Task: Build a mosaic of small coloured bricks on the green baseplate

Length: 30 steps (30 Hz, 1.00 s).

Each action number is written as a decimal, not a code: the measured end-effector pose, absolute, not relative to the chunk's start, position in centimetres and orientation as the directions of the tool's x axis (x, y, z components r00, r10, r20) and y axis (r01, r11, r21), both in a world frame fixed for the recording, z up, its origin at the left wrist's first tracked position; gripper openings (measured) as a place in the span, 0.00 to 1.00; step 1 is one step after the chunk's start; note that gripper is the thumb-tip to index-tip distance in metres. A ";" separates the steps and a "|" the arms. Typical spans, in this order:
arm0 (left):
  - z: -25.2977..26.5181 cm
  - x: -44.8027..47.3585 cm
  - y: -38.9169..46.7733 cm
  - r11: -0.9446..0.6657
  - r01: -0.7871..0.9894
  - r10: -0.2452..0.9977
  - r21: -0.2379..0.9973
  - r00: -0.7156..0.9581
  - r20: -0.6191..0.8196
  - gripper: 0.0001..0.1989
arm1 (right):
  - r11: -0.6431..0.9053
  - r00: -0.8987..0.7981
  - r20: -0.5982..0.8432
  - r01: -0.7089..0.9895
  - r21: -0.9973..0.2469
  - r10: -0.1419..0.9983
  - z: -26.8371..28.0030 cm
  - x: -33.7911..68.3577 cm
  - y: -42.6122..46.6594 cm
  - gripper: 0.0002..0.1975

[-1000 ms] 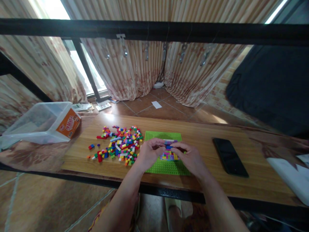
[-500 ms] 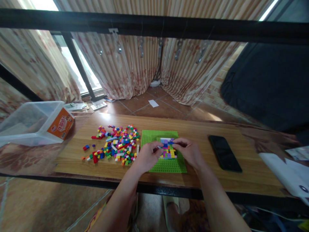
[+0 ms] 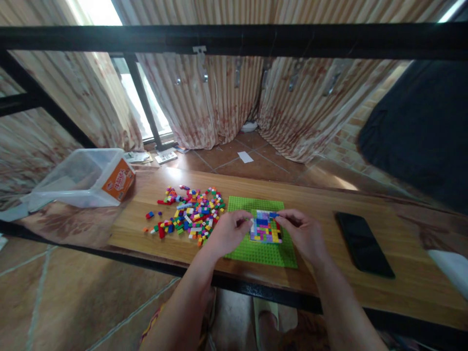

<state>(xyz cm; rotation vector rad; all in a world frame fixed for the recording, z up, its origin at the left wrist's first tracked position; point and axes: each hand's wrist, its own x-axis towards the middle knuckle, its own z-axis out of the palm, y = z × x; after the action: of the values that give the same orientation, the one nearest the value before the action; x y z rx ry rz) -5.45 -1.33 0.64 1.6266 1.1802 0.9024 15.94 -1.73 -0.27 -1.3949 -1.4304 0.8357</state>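
A flat mosaic of toy bricks (image 3: 263, 233) in many colours lies on the green baseplate (image 3: 256, 256). My left hand (image 3: 232, 233) is at the mosaic's left edge, thumb and fingers closed together; whatever lies between the fingertips is too small to make out. From the other side, my right hand (image 3: 303, 233) pinches a small blue brick (image 3: 273, 215) at the mosaic's upper right corner. Left of the baseplate, a loose pile of small bricks (image 3: 199, 212) spreads over the wooden tabletop (image 3: 139, 243).
A black phone (image 3: 363, 243) lies on the right of the table. Beyond the left end stands a clear plastic bin (image 3: 84, 170) with an orange label. A dark metal bar (image 3: 234, 41) crosses above, in front of striped curtains (image 3: 226, 107).
The view has turned slightly left, so the table contents sit further right in the picture. My hands stay at the mosaic, a bit further apart, and more of its lower part shows.
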 end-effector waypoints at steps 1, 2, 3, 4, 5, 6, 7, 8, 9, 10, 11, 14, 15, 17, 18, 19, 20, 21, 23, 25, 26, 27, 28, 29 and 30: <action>0.7 -6.2 -1.1 -0.127 0.284 0.970 0.950 0.235 0.059 0.13 | 0.126 0.079 0.161 0.334 -0.934 0.984 0.0 15.3 -2.0 0.11; 0.8 -7.0 -0.8 -0.113 0.265 0.981 0.958 0.180 0.066 0.13 | 0.136 0.058 0.165 0.334 -0.933 0.985 0.3 14.5 -2.3 0.10; 0.9 -7.9 -0.5 -0.097 0.244 0.991 0.965 0.109 0.072 0.12 | 0.158 0.026 0.178 0.351 -0.923 0.984 0.5 13.5 -2.7 0.10; 1.0 -8.8 -0.3 -0.079 0.222 0.997 0.972 0.035 0.073 0.12 | 0.200 -0.023 0.207 0.379 -0.903 0.978 0.8 12.4 -3.0 0.08; 1.1 -9.7 -0.1 -0.063 0.198 0.996 0.978 -0.044 0.073 0.12 | 0.259 -0.091 0.243 0.419 -0.870 0.966 1.0 11.3 -3.4 0.07; 1.2 -10.4 0.1 -0.049 0.176 0.991 0.983 -0.111 0.070 0.11 | 0.320 -0.162 0.275 0.465 -0.826 0.947 1.2 10.2 -3.7 0.06; 1.3 -11.1 0.2 -0.040 0.156 0.984 0.987 -0.168 0.066 0.11 | 0.375 -0.229 0.298 0.499 -0.782 0.927 1.4 9.1 -4.0 0.05; 1.4 -11.8 0.3 -0.032 0.141 0.974 0.990 -0.217 0.062 0.11 | 0.418 -0.286 0.308 0.531 -0.737 0.907 1.5 8.1 -4.2 0.06; 1.4 -12.3 0.3 -0.024 0.132 0.965 0.991 -0.254 0.057 0.11 | 0.450 -0.322 0.317 0.563 -0.694 0.892 1.5 7.3 -4.4 0.06; 1.5 -12.7 0.4 -0.018 0.127 0.957 0.992 -0.284 0.054 0.10 | 0.472 -0.347 0.321 0.593 -0.653 0.881 1.4 6.5 -4.5 0.06; 1.5 -13.0 0.4 -0.014 0.123 0.950 0.992 -0.309 0.051 0.10 | 0.485 -0.362 0.323 0.622 -0.615 0.874 1.3 5.9 -4.6 0.06; 1.5 -13.7 0.4 -0.019 0.102 0.937 0.995 -0.345 0.054 0.09 | 0.486 -0.369 0.317 0.695 -0.530 0.874 0.8 4.8 -4.4 0.05; 1.5 -13.8 0.4 -0.026 0.091 0.936 0.995 -0.348 0.057 0.08 | 0.476 -0.362 0.311 0.715 -0.512 0.879 0.6 4.5 -4.2 0.05; 1.5 -14.1 0.4 -0.033 0.076 0.933 0.997 -0.355 0.058 0.08 | 0.449 -0.339 0.299 0.746 -0.492 0.892 0.3 4.1 -3.9 0.05; 1.6 -14.3 0.4 -0.031 0.074 0.931 0.997 -0.360 0.056 0.08 | 0.437 -0.330 0.292 0.754 -0.490 0.897 0.1 3.9 -3.7 0.05; 1.6 -14.5 0.4 -0.028 0.075 0.928 0.997 -0.369 0.053 0.08 | 0.430 -0.326 0.286 0.759 -0.489 0.901 0.0 3.7 -3.6 0.05; 1.7 -14.7 0.4 -0.024 0.080 0.924 0.997 -0.379 0.052 0.08 | 0.425 -0.324 0.280 0.762 -0.489 0.904 0.0 3.5 -3.4 0.05; 1.8 -14.9 0.4 -0.021 0.087 0.919 0.996 -0.390 0.053 0.08 | 0.422 -0.325 0.274 0.764 -0.488 0.905 -0.1 3.3 -3.3 0.05; 1.9 -15.3 0.4 -0.016 0.095 0.915 0.995 -0.400 0.053 0.08 | 0.417 -0.325 0.266 0.772 -0.479 0.908 -0.3 2.9 -3.1 0.06; 2.0 -15.6 0.3 -0.010 0.088 0.915 0.996 -0.402 0.045 0.09 | 0.407 -0.315 0.265 0.785 -0.468 0.911 -0.5 2.6 -3.0 0.07; 2.0 -15.7 0.3 -0.006 0.084 0.915 0.996 -0.401 0.039 0.09 | 0.405 -0.312 0.267 0.787 -0.465 0.912 -0.6 2.5 -2.9 0.07; 2.0 -15.7 0.3 -0.004 0.082 0.915 0.997 -0.401 0.036 0.09 | 0.405 -0.308 0.272 0.787 -0.466 0.912 -0.7 2.4 -2.9 0.07; 2.0 -15.8 0.3 -0.005 0.086 0.915 0.996 -0.401 0.039 0.09 | 0.407 -0.305 0.280 0.784 -0.469 0.910 -0.7 2.3 -2.8 0.07; 1.9 -15.8 0.4 -0.008 0.095 0.915 0.995 -0.402 0.046 0.09 | 0.410 -0.302 0.290 0.778 -0.475 0.908 -0.8 2.3 -2.8 0.07; 1.8 -15.9 0.4 -0.015 0.108 0.914 0.994 -0.401 0.057 0.09 | 0.416 -0.301 0.300 0.770 -0.483 0.905 -0.8 2.3 -2.8 0.07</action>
<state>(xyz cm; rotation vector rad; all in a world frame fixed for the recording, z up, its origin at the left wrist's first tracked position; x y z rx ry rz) -15.87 0.38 1.80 1.0886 1.5749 1.4894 2.27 -2.83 -0.80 -1.4158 -2.1468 0.3360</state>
